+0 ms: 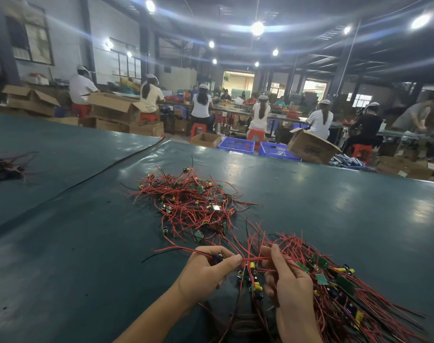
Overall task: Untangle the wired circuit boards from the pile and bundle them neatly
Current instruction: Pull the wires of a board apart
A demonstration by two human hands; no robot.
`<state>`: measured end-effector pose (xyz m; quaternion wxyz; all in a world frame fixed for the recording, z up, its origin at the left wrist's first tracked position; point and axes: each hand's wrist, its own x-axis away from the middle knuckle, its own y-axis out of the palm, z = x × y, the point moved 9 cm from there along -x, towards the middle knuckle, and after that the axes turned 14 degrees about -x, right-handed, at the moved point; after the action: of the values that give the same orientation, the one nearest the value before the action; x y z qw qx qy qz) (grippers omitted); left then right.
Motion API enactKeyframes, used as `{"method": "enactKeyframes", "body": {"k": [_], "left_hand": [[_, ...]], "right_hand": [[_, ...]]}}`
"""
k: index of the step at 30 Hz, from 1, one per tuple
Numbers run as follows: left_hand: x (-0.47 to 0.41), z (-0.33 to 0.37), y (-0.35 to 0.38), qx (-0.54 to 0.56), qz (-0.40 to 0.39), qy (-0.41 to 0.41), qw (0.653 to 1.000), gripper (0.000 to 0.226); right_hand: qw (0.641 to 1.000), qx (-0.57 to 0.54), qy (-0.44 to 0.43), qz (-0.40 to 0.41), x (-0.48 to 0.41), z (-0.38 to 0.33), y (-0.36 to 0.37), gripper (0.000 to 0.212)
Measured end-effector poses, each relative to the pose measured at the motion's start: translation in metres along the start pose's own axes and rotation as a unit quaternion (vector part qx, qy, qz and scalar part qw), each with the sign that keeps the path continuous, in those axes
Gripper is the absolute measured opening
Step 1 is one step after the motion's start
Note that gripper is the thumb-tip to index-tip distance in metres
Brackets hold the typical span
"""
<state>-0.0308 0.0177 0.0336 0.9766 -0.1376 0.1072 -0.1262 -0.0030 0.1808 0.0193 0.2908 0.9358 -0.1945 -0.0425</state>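
One wire [254, 258] spans left grip [208, 268] and right grip [287, 278]

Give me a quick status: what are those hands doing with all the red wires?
Left hand pinches red wires. Right hand grips the gathered bundle. Tangled pile lies ahead, nothing blocking.

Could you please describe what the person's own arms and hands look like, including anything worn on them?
Both arms are bare as far as the frame shows: no sleeve reaches the left forearm or the right forearm. The left hand and right hand are ungloved. No watch, bracelet, ring or marking shows on the visible parts.
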Motion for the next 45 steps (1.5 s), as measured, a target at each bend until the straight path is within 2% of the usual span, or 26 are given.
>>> {"method": "enactKeyframes", "body": {"k": [4, 7, 10, 13, 15, 18, 20, 26, 29, 35, 39, 45], "left_hand": [[-0.002, -0.001, 0.001, 0.006, 0.0, 0.006, 1.0, 0.026], [-0.002, 0.0, 0.003, 0.001, -0.006, 0.017, 1.0, 0.019], [-0.002, 0.002, 0.004, 0.004, -0.014, 0.026, 1.0, 0.014], [-0.002, 0.005, 0.004, 0.005, -0.016, 0.032, 0.999, 0.013], [-0.002, 0.005, 0.003, 0.008, -0.015, 0.034, 0.999, 0.019], [-0.003, 0.001, -0.003, 0.005, -0.002, 0.013, 1.0, 0.022], [-0.004, -0.003, -0.007, 0.005, 0.004, -0.003, 1.0, 0.021], [-0.001, -0.003, -0.007, 0.029, -0.008, -0.014, 0.999, 0.021], [-0.001, -0.002, -0.003, 0.088, -0.014, -0.025, 0.996, 0.018], [0.0, -0.002, -0.009, 0.164, 0.021, -0.019, 0.986, 0.037], [-0.002, 0.0, -0.015, 0.145, 0.052, -0.007, 0.988, 0.04], [0.0, 0.005, -0.011, 0.101, 0.046, 0.014, 0.994, 0.036]], "right_hand": [[0.999, 0.04, -0.001, -0.02, 0.0, 0.005, 0.004, 0.023], [0.993, 0.087, -0.012, -0.073, 0.004, 0.009, 0.018, 0.023], [0.98, 0.142, -0.018, -0.137, 0.012, 0.014, 0.031, 0.03], [0.969, 0.196, -0.038, -0.148, 0.014, 0.012, 0.033, 0.036], [0.977, 0.164, -0.052, -0.123, 0.01, 0.006, 0.028, 0.036], [0.997, 0.056, -0.013, -0.046, 0.001, 0.0, 0.007, 0.037], [0.999, 0.026, -0.001, -0.019, -0.003, -0.003, -0.003, 0.037], [1.0, 0.013, -0.014, -0.01, -0.004, -0.004, -0.004, 0.042], [1.0, -0.015, -0.025, 0.012, -0.006, -0.009, -0.01, 0.041], [1.0, -0.002, -0.024, 0.014, -0.006, -0.006, -0.011, 0.041], [0.999, -0.017, -0.024, 0.018, -0.008, -0.008, -0.013, 0.04], [0.999, -0.008, -0.021, 0.028, -0.008, -0.008, -0.015, 0.035]]}}
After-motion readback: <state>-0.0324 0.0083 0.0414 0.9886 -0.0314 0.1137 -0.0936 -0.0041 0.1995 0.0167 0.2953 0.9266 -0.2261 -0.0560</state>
